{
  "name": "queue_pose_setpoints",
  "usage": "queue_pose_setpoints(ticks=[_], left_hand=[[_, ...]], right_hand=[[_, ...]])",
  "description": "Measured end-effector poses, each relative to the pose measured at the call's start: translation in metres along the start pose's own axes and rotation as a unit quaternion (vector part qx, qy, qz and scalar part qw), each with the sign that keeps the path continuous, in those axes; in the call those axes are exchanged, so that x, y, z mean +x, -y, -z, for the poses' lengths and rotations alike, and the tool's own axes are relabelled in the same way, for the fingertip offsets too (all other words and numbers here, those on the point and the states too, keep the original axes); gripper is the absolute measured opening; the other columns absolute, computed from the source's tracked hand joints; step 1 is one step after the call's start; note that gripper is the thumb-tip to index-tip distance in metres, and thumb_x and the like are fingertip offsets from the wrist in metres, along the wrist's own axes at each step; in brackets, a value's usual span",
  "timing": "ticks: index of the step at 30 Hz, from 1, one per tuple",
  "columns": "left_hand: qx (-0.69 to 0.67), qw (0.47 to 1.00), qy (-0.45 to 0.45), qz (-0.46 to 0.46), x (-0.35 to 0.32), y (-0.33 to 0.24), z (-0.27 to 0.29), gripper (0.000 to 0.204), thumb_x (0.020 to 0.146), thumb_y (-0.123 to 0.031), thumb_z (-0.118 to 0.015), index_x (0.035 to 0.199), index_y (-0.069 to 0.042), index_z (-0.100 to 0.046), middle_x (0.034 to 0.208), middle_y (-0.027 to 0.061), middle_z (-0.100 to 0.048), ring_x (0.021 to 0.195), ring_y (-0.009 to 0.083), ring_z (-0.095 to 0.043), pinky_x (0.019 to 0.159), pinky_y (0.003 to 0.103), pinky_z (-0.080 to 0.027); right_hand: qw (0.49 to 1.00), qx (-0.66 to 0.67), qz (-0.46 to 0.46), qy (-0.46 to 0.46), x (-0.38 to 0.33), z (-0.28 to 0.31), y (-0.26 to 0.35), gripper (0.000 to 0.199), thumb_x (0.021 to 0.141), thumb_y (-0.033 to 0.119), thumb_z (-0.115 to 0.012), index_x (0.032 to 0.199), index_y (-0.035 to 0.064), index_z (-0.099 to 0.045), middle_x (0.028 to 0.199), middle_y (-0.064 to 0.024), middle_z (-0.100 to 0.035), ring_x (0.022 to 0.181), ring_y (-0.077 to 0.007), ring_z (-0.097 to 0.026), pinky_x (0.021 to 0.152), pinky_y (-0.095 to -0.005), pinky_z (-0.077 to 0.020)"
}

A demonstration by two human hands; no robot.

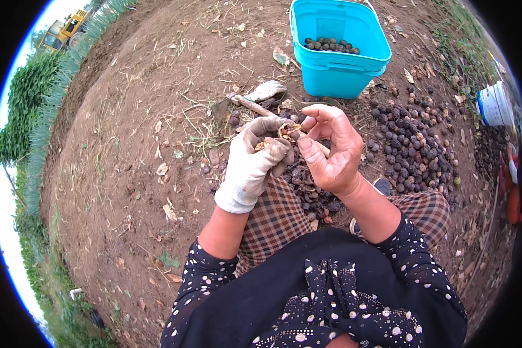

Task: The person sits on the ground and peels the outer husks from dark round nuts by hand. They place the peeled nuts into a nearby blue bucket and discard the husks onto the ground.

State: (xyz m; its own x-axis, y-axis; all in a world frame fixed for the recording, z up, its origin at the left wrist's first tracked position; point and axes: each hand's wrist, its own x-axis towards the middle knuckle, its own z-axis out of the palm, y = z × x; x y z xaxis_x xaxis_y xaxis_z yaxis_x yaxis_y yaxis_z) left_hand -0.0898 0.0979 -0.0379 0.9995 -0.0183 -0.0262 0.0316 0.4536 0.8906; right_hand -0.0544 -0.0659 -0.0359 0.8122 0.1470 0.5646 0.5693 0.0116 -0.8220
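My left hand (250,155), in a soiled white glove, is curled around cracked walnut pieces (264,144). At its fingertips is a broken walnut (288,131) with its pale inside exposed. My bare right hand (335,149) meets this walnut from the right, thumb and bent fingers closed in at its edge; the exact contact is partly hidden. Just beyond my hands lies a tool's wooden handle (249,105), partly covered by them. A loose white glove (266,91) rests beside it. Dark broken husks and shells (312,188) cover the ground below my hands.
Ahead stands a turquoise bucket (341,74) with walnuts (330,45) inside. A large pile of dark walnuts (417,145) spreads to the right, near my checked trouser leg (423,211). Farther right is a white bucket (495,104). A yellow machine (66,30) is at the far left.
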Motion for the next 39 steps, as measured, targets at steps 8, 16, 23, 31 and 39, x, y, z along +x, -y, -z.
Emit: queue_pose_setpoints(ticks=[8,16,23,31,39], left_hand=[[-0.026,0.999,0.006,0.024,-0.003,-0.001,0.001,0.052,0.081,-0.036,-0.083,0.115,-0.003,-0.062,0.071,0.0063,-0.064,0.05,0.0088,-0.051,0.041,0.019,-0.032],[-0.061,0.997,0.042,0.026,0.002,0.0,0.007,0.045,0.085,-0.03,-0.08,0.115,-0.002,-0.062,0.079,0.0077,-0.067,0.053,0.0093,-0.055,0.04,0.019,-0.034],[-0.062,0.997,0.033,0.01,0.002,-0.001,0.007,0.05,0.083,-0.028,-0.082,0.118,0.0,-0.061,0.092,0.0096,-0.068,0.055,0.0081,-0.056,0.043,0.017,-0.037],[-0.054,0.997,0.044,-0.024,-0.003,-0.004,0.003,0.061,0.075,-0.036,-0.088,0.118,-0.001,-0.062,0.091,0.0101,-0.067,0.055,0.0074,-0.054,0.043,0.018,-0.037],[-0.044,0.996,0.074,-0.012,-0.003,-0.004,0.003,0.068,0.071,-0.039,-0.09,0.118,0.001,-0.061,0.09,0.0113,-0.066,0.054,0.0094,-0.056,0.043,0.019,-0.039]], right_hand=[[0.996,0.06,-0.056,0.027,-0.003,-0.003,-0.014,0.007,0.096,0.003,-0.064,0.102,-0.0014,-0.065,0.091,-0.0042,-0.063,0.07,-0.007,-0.061,0.061,-0.0199,-0.0497],[0.988,0.138,-0.058,0.04,-0.007,-0.01,-0.02,0.012,0.099,0.007,-0.061,0.108,-0.0003,-0.06,0.091,-0.0032,-0.063,0.067,-0.0058,-0.059,0.058,-0.0195,-0.0492],[0.861,0.433,-0.264,0.025,0.002,0.002,-0.017,0.015,0.103,0.013,-0.055,0.113,0.0028,-0.059,0.097,-0.0101,-0.068,0.055,-0.0096,-0.055,0.051,-0.0223,-0.0456],[0.846,0.507,-0.15,0.076,0.011,0.015,0.013,0.018,0.104,0.018,-0.054,0.111,0.0017,-0.052,0.089,-0.0119,-0.062,0.046,-0.0073,-0.047,0.048,-0.024,-0.0462],[0.743,0.57,0.065,0.345,0.029,0.042,0.089,0.011,0.091,0.006,-0.07,0.092,-0.0047,-0.071,0.089,-0.0262,-0.07,0.058,-0.0248,-0.066,0.052,-0.0316,-0.0506]])
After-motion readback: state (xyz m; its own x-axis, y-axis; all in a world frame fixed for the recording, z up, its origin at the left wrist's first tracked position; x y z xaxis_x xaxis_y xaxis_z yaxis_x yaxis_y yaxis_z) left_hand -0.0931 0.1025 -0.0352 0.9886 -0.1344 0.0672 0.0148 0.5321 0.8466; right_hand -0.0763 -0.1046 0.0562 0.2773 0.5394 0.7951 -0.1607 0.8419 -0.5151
